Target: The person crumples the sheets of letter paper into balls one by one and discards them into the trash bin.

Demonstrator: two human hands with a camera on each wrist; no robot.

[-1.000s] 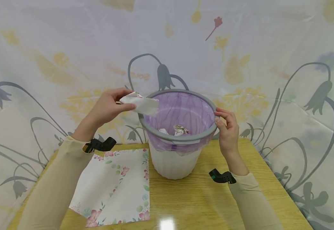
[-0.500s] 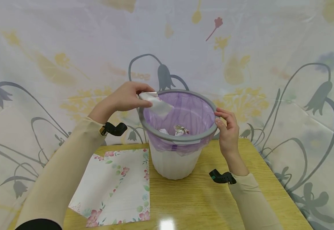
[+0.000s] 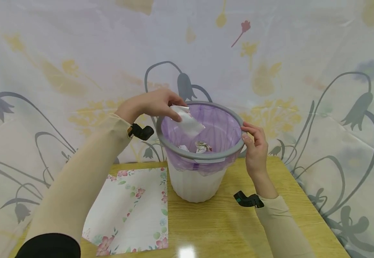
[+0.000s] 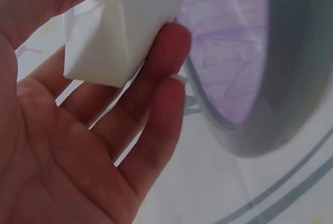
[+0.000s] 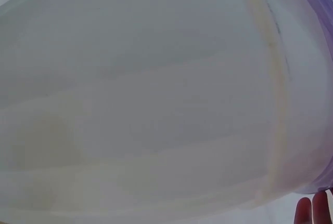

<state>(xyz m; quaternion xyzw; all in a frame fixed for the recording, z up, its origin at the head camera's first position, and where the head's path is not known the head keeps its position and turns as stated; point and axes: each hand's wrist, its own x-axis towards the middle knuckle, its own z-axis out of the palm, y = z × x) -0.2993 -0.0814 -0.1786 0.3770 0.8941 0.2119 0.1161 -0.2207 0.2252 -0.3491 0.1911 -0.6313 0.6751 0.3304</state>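
A folded piece of white paper (image 3: 190,124) with a bit of floral print is pinched between the thumb and fingers of my left hand (image 3: 156,104). It hangs inside the mouth of a white trash bin (image 3: 195,184), over the left side. In the left wrist view the paper (image 4: 101,47) lies between thumb and fingers, beside the purple-lined opening. My right hand (image 3: 256,152) holds the bin's grey rim (image 3: 206,156) at the right, thumb in front. The right wrist view is mostly filled by the bin's side (image 5: 156,89), with fingertips (image 5: 321,208) at the lower right corner.
A purple bag (image 3: 203,111) lines the bin, and crumpled paper (image 3: 202,147) lies inside. Flower-bordered sheets (image 3: 145,211) overlap on the wooden table (image 3: 212,229) left of the bin. A patterned curtain (image 3: 270,46) stands close behind.
My left hand has moved right, carrying the folded paper from beside the left rim to inside the bin's opening. The right hand stays on the rim, and the bin has not moved.
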